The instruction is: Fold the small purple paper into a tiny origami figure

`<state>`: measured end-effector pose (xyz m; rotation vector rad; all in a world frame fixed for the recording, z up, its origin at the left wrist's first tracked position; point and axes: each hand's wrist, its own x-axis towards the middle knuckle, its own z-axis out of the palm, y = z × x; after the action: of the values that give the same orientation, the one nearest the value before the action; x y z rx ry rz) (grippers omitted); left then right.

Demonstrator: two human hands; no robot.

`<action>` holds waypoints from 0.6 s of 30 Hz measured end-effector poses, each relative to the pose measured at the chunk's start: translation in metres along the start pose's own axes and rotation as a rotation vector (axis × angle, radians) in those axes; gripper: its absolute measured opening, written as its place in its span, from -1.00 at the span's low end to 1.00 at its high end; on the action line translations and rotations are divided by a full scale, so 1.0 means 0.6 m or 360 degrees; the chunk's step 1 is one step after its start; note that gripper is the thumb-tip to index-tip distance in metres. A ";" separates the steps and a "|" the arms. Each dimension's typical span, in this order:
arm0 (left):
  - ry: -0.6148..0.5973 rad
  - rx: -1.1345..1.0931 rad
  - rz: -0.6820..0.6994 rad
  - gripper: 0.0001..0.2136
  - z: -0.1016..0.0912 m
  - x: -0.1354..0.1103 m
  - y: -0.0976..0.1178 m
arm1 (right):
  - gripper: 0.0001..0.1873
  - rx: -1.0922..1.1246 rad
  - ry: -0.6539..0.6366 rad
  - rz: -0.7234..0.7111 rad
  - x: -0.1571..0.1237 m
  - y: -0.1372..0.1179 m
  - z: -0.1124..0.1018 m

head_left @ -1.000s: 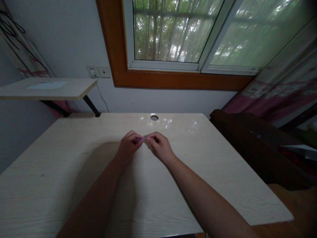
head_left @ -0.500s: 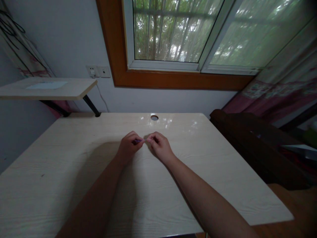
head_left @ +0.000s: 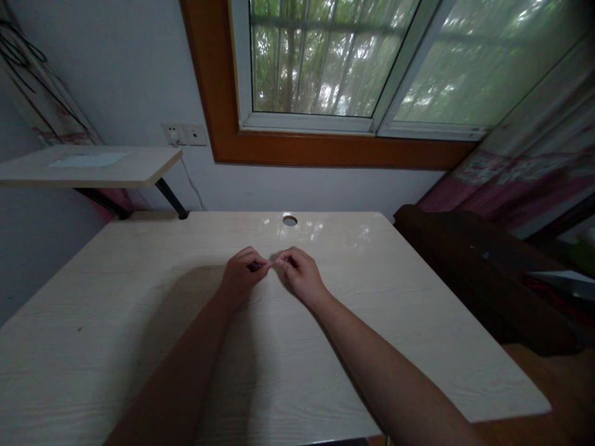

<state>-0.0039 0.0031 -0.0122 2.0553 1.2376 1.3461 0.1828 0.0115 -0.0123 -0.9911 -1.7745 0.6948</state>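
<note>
Slim purplish item (head_left: 256, 266), pinched in left hand (head_left: 240, 272), end between closed fingers of right hand (head_left: 301, 271)

Centre: two bare hands, left hand (head_left: 242, 272) and right hand (head_left: 301, 271); one slim purple item (head_left: 256, 266), mostly hidden. Lower frame: one pale wood-grain desk (head_left: 395, 322), one round hole (head_left: 290, 220). Upper left: one pale raised board (head_left: 149, 162), two slanted black legs (head_left: 171, 198), two white square socket plates (head_left: 194, 134). Top: two glass window panes (head_left: 320, 68).

The left hand (head_left: 242, 271) and right hand (head_left: 301, 271) are both bare; the smooth forearms (head_left: 385, 353), broadening away from slimmer wrists (head_left: 321, 300), are uncovered too
</note>
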 end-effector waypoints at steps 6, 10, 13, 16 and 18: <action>-0.0013 -0.0014 -0.0008 -0.89 0.000 0.000 0.003 | -0.93 -0.0019 0.0006 -0.0001 0.000 -0.002 -0.002; -0.0031 -0.0022 -0.0035 -0.87 0.000 -0.001 0.003 | -0.93 -0.0021 0.0011 0.0012 0.000 -0.004 -0.002; -0.0027 -0.0006 -0.0052 -0.87 0.000 -0.001 0.001 | -0.92 -0.0006 0.0021 0.0022 0.000 -0.004 -0.002; -0.0011 0.0038 -0.0069 -0.88 0.000 -0.001 -0.002 | -0.90 0.0018 0.0028 0.0028 0.000 -0.003 0.000; -0.0003 0.0057 -0.0073 -0.89 -0.001 0.000 -0.002 | -0.87 0.0066 0.0021 0.0069 -0.001 -0.001 0.002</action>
<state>-0.0050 0.0038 -0.0130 2.0390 1.3091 1.3098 0.1814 0.0107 -0.0127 -1.0066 -1.7246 0.7476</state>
